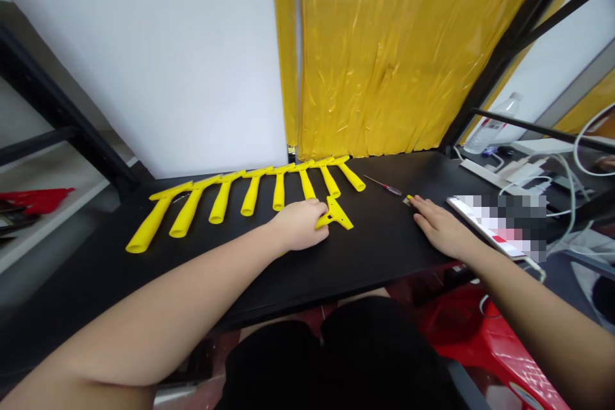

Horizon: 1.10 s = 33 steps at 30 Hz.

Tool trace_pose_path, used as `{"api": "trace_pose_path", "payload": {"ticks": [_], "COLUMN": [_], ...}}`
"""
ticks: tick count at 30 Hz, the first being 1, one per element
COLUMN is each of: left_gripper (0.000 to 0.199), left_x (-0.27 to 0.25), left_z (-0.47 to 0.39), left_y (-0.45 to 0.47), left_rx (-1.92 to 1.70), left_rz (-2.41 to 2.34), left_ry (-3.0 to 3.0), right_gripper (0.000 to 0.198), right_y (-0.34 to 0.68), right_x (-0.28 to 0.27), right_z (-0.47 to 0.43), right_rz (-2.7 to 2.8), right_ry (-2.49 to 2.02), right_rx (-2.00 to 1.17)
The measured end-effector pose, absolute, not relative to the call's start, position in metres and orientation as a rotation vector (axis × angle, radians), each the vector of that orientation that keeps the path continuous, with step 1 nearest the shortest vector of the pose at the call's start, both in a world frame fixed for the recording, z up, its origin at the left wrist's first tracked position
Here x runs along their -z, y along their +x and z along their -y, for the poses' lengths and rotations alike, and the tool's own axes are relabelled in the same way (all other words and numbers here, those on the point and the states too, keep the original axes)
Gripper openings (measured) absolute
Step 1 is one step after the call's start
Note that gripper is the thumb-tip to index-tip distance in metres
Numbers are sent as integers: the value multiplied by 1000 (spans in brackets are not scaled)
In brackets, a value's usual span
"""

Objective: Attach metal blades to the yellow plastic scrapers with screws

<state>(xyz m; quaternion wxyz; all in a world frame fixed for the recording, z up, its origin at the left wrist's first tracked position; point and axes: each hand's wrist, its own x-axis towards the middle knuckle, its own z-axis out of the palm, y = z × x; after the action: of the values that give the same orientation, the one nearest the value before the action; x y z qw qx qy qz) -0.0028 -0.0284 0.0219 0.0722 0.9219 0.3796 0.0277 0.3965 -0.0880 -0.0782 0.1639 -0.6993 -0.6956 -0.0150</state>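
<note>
My left hand point(300, 224) is wrapped round a yellow T-shaped scraper handle point(339, 213), its flat wide head pointing right, just above the black table point(375, 250). Most of its grip is hidden in my palm. My right hand point(439, 227) lies low over the table on the right, fingertips on a small yellow-and-metal piece point(408, 200), largely covered by the fingers. Several similar yellow scraper handles point(250, 195) lie in a row behind my left hand, hollow ends towards me. Between the row and my right hand is a screwdriver point(387, 186) with a reddish clear handle.
A phone-like white device point(485, 227), partly pixelated, lies right of my right hand with a cable attached. Beyond are a power strip point(494, 176), cables and a plastic bottle point(492, 122). A white panel point(192, 64) and yellow plastic curtain point(384, 57) border the back. A red stool point(494, 339) stands below.
</note>
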Motion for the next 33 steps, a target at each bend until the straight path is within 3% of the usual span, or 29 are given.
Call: {"api": "trace_pose_path", "payload": {"ticks": [9, 17, 29, 33], "left_gripper": [36, 27, 21, 19], "left_x": [-24, -28, -33, -40], "left_z": [29, 33, 41, 41], "left_y": [-3, -3, -4, -7], "left_rx": [-80, -45, 77, 140], "left_rz": [-1137, -1162, -1278, -1266], "left_ry": [2777, 2820, 2773, 2743], "right_gripper": [69, 69, 64, 42], "right_y": [313, 257, 252, 254], "right_x": [66, 41, 24, -3], "right_z": [138, 115, 69, 60], "right_rz": [2008, 2245, 2427, 2384], "right_ry": [-2053, -1910, -1517, -1393], "right_rx": [18, -170, -287, -121]}}
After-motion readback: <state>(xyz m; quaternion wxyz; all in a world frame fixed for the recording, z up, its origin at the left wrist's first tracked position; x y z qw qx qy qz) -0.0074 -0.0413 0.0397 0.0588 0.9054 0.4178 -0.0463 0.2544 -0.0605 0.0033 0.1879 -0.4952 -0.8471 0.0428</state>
